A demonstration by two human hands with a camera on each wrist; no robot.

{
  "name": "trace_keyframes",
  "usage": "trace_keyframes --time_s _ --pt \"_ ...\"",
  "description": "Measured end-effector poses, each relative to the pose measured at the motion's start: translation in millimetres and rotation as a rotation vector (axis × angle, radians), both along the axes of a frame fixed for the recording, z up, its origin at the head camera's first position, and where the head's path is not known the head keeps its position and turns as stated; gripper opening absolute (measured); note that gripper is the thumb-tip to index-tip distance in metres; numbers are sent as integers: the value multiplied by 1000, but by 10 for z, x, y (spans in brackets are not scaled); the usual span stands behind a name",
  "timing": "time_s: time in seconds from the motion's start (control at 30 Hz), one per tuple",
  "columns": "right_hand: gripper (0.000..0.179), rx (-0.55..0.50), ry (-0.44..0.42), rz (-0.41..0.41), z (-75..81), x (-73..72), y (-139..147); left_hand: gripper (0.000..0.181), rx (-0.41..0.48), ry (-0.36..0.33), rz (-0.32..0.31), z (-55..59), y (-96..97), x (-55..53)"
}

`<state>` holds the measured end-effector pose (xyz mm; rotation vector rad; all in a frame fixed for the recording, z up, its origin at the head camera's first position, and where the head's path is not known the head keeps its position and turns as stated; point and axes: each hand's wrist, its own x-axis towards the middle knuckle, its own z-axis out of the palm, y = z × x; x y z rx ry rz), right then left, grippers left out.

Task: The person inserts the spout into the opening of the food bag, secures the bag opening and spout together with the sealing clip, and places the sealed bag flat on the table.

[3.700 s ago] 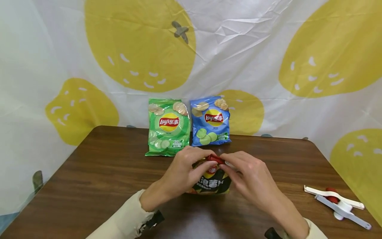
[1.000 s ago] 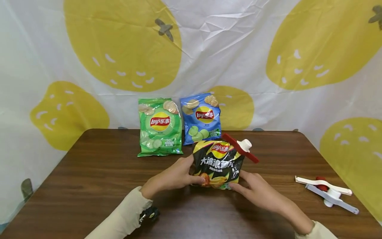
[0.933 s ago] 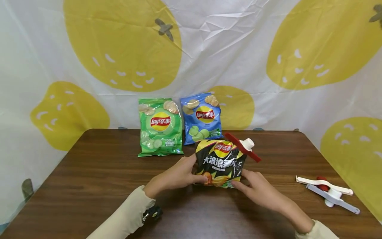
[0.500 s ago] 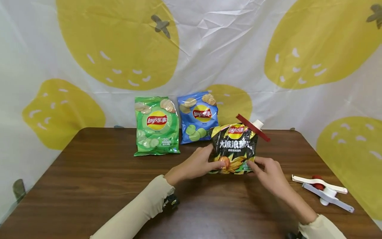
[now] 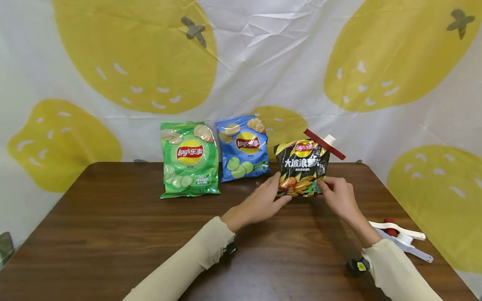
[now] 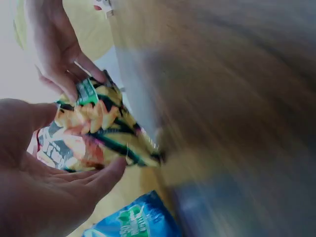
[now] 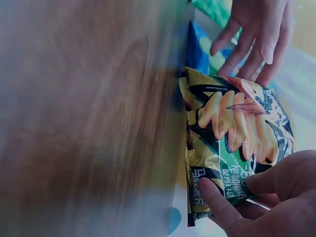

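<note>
A black and yellow Lay's chip bag (image 5: 300,171) stands upright at the back of the table, right of the blue bag. A red bag clip (image 5: 319,140) with a white spout cap (image 5: 329,139) lies slanted across its top right corner. My right hand (image 5: 340,200) pinches the lower right corner of the bag, thumb in front, as the right wrist view shows too. My left hand (image 5: 260,204) is at the bag's left edge, fingers mostly straight and spread against its side, thumb off the front.
A blue chip bag (image 5: 246,146) and a green chip bag (image 5: 190,152) lean against the lemon-print cloth (image 5: 263,62) at the back. On the right of the wooden table (image 5: 124,234) lie a white clip (image 5: 408,232) and a grey clip (image 5: 418,253), with a red part beside them.
Both hands have moved the black bag with its red clip away and to the right, to the back of the table. The left thumb has come off the bag's front.
</note>
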<state>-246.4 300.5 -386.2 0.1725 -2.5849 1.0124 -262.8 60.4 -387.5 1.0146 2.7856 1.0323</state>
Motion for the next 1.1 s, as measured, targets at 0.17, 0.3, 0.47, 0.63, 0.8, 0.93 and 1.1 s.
trace_keyframes --time_s 0.17,0.3,0.47,0.63,0.8,0.93,1.1 --pt "28 -16 -54 -28 -64 -169 26 86 -63 -117 1 -12 99 -113" --pt "31 -39 -108 -16 -112 -275 51 86 -112 -128 27 -22 175 -204" --pt "33 -49 -148 -7 -159 -369 57 85 -209 -99 70 -68 226 -258" --pt "36 -54 -185 21 -117 -409 82 83 -204 -75 68 -103 221 -271" --pt "36 -9 -209 15 -50 -379 170 77 -57 -68 -33 -122 152 -276" --pt "38 44 -205 11 -15 -345 204 68 -5 -48 -47 -103 -1 -259" --pt "36 162 -108 -52 33 -271 182 64 -25 -35 -12 -65 -231 -217"
